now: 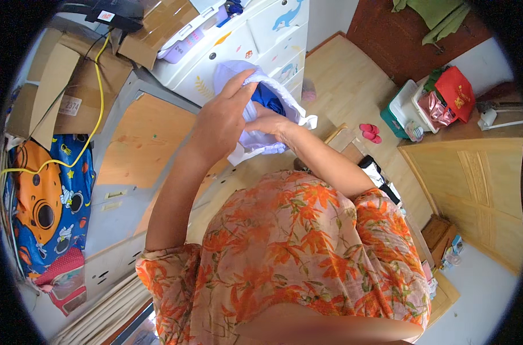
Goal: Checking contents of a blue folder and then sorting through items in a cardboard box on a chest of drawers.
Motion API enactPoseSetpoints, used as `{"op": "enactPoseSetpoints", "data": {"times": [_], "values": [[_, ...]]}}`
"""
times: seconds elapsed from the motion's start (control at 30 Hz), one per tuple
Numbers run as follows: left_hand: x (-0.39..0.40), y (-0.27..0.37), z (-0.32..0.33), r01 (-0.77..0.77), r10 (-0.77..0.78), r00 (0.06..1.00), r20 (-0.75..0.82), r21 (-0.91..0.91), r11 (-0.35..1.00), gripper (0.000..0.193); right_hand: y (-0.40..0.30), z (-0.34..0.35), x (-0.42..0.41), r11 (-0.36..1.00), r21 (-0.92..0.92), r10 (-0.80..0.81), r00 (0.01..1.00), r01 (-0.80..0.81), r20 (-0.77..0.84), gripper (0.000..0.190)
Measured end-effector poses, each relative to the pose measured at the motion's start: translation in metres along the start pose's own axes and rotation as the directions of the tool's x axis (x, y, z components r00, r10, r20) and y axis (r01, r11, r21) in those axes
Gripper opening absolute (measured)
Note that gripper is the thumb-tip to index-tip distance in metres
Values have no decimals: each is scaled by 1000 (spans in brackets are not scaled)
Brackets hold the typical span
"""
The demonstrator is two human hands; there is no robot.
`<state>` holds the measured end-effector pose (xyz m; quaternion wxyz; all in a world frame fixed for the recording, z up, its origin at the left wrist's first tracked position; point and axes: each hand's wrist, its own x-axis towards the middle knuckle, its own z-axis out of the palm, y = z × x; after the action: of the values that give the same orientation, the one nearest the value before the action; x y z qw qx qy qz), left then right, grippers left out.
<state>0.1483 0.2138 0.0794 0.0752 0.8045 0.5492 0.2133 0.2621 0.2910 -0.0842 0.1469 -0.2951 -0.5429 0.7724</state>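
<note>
A pale lavender cloth bag (233, 71) with a white tie or strap is held up before me, its mouth towards me. My left hand (224, 110) grips its rim on the left side, fingers over the edge. My right hand (268, 120) reaches into the mouth, and its fingertips are hidden inside the cloth. Shiny dark blue fabric (268, 99) lies within the bag, just beyond my right hand. Whether my right fingers hold any of the cloth, I cannot tell.
Behind the bag stands a white plastic drawer cabinet (261, 41) with animal stickers. Cardboard boxes (97, 82) and a yellow cable (99, 86) are at the left. Pink slippers (370, 133) lie on the wooden floor near a storage bin (395, 112) and a red bag (457, 95).
</note>
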Motion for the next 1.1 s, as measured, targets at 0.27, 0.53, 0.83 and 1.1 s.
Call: {"op": "enactPoseSetpoints", "data": {"times": [0.27, 0.53, 0.83, 1.1], "values": [[-19, -14, -9, 86, -84, 996, -31, 70, 994, 53, -23, -5, -4, 986, 143, 82, 997, -81, -2, 29], [-22, -10, -5, -1, 7, 996, -85, 69, 998, 51, -49, -44, -25, 966, -257, -50, 974, -8, -220, 27], [-8, 1, 4, -15, 15, 999, -50, -10, 1000, 49, -57, -56, -45, 846, 504, 104, 981, -174, 163, 35], [-14, 6, 12, -25, 23, 996, -91, -12, 1000, 53, -68, -50, -61, 733, 670, 7, 987, -115, 161, 41]]}}
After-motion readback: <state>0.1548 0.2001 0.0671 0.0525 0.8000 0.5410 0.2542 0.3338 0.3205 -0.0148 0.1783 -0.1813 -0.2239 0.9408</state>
